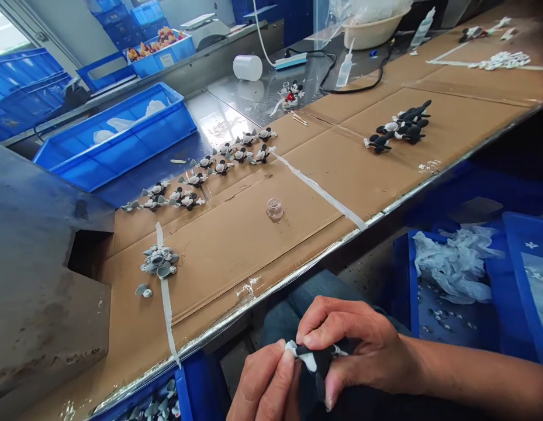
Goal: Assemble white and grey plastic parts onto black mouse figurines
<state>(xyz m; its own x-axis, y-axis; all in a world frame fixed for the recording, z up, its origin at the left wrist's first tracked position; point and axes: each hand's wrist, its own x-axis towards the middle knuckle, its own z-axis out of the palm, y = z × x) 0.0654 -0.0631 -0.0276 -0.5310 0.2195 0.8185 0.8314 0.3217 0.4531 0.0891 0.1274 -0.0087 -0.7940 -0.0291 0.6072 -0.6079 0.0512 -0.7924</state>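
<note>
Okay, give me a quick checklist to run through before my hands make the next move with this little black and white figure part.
1. Part held by both hands: ok, right hand and left hand pinch the black and white part over the lap.
2. Part fully visible: not ok, fingers cover much of it.
3. Small clear cup upright on the cardboard: ok.
4. Cup contents: cannot tell.
5. Free cardboard near the cup: ok.
6. Row of finished pieces apart from the grey pile: ok.
</note>
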